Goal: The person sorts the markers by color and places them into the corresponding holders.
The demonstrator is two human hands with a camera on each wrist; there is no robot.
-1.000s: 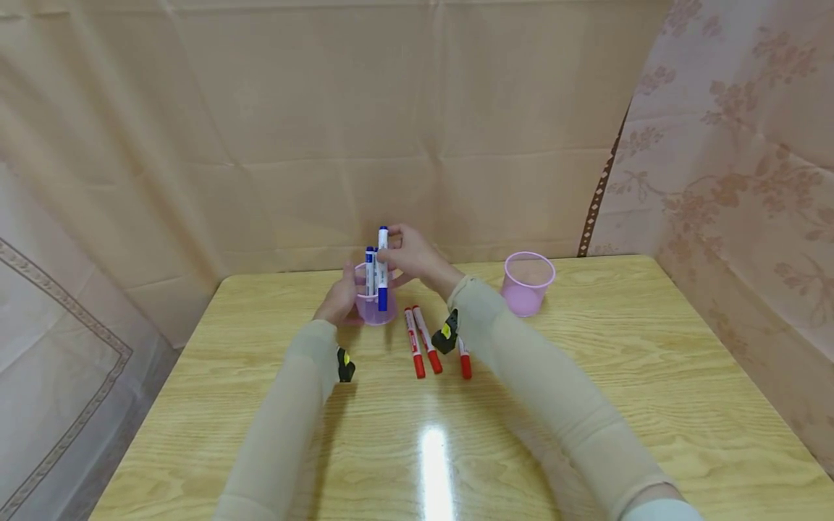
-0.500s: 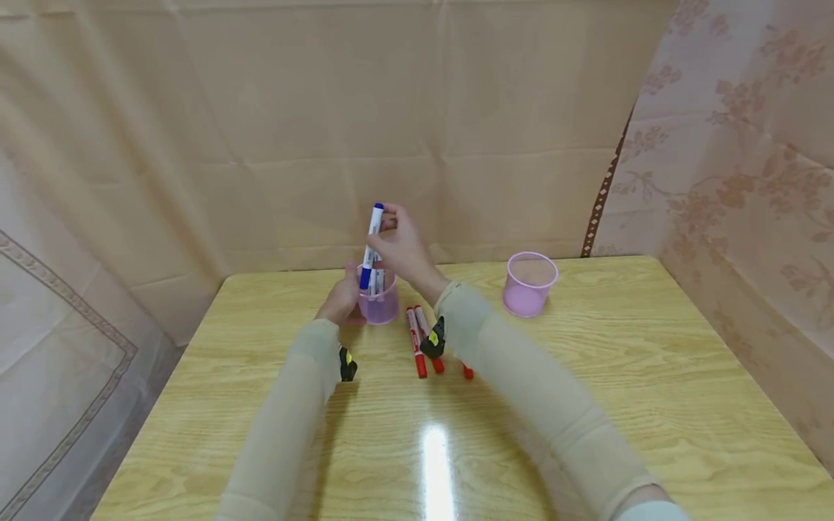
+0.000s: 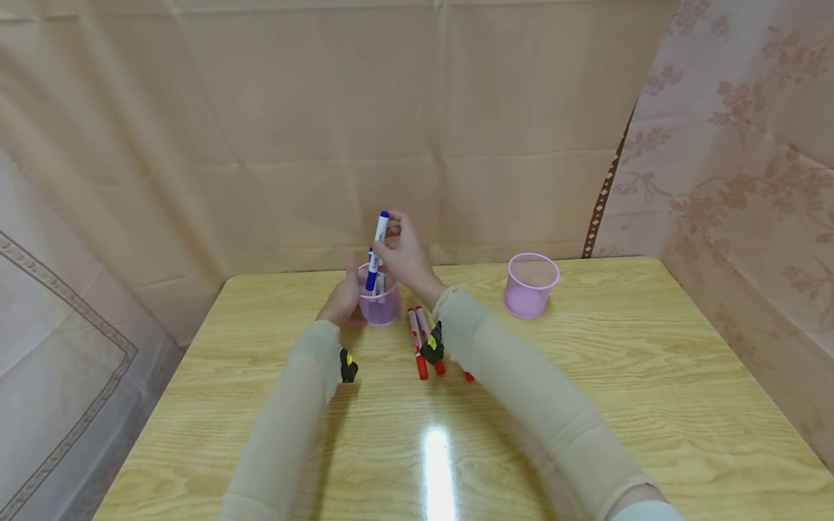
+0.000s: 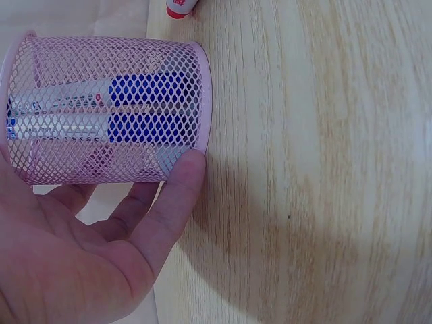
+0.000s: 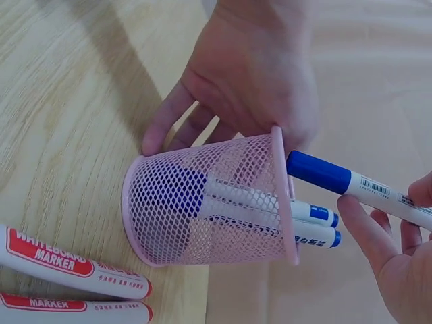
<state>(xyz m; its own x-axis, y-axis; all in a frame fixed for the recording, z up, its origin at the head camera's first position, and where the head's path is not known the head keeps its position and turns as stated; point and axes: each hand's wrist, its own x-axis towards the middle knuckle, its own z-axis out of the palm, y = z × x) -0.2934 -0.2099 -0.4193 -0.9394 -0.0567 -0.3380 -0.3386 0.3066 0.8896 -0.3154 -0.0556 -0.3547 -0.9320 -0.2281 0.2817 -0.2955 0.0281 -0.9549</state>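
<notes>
In the head view a pink mesh pen cup stands upright at the table's back edge. My left hand holds its left side; in the left wrist view one finger reaches its base rim. My right hand pinches a white whiteboard marker with a blue cap, tilted, cap end down. That cap is level with the cup's mouth in the right wrist view. Two blue-capped markers stand inside the cup, caps at the bottom.
Red-capped whiteboard markers lie on the wooden table in front of the cup, one mostly hidden by my right forearm. A second pink mesh cup stands farther right. Cloth curtains hang behind the table.
My right hand has carried the blue-capped marker from in front of the cup to over its mouth, raising it and then lowering it slightly. The left hand has stayed at the cup.
</notes>
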